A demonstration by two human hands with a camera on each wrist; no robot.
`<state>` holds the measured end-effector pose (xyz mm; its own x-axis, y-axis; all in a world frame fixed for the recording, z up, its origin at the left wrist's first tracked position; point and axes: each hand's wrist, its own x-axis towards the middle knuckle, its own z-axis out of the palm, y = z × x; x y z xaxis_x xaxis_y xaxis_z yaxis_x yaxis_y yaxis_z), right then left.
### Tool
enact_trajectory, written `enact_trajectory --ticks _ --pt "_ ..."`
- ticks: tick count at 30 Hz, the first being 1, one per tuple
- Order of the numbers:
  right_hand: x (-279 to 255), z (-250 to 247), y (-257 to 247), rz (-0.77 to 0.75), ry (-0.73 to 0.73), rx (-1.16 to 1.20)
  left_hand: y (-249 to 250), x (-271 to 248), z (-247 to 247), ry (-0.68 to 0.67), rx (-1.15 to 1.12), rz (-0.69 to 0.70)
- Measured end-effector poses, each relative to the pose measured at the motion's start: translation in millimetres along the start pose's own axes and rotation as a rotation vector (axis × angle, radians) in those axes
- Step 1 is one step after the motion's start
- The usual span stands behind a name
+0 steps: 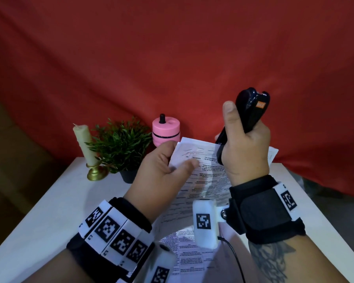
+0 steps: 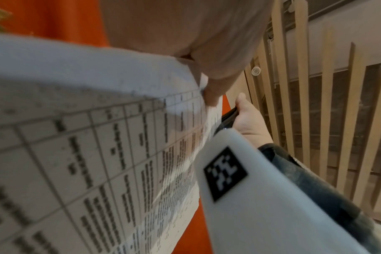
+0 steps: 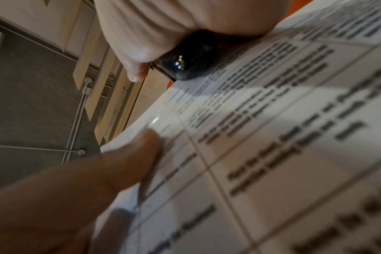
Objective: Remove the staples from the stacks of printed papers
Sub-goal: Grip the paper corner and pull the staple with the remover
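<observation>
A stack of printed papers with tables of text is lifted off the white table. My left hand pinches its upper left corner, thumb on top. My right hand grips a black stapler-like tool with an orange label, held upright just right of that corner, its lower end at the sheet's top edge. In the left wrist view the papers fill the left side, with the right hand beyond. In the right wrist view the tool's black end rests against the paper. No staple is plainly visible.
At the table's back stand a cream candle in a gold holder, a potted green plant and a pink round device. A red cloth hangs behind. More printed sheets lie on the table near me.
</observation>
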<state>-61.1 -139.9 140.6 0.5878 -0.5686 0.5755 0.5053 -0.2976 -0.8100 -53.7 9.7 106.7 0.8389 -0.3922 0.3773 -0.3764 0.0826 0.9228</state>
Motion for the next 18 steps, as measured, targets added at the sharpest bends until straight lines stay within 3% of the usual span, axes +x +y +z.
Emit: enact_trajectory --ticks 2,4,6,10,16,18 --pt "-3 1 5 0.053 -0.032 0.049 -5 3 0 -0.092 0.010 -0.047" --pt "-6 1 9 0.110 -0.071 0.129 -11 4 -3 -0.115 0.113 -0.008" --pt "-6 -1 12 0.136 -0.040 0.205 -17 5 -7 -0.079 0.160 0.061" --pt "-6 -9 13 0.102 0.072 0.275 -23 5 -13 0.027 0.035 0.157" --pt "-12 -11 8 0.015 0.072 0.344 -28 7 -24 0.048 0.399 0.516" --pt "-13 -11 8 0.000 0.039 0.325 -29 7 -24 0.055 0.435 0.549"
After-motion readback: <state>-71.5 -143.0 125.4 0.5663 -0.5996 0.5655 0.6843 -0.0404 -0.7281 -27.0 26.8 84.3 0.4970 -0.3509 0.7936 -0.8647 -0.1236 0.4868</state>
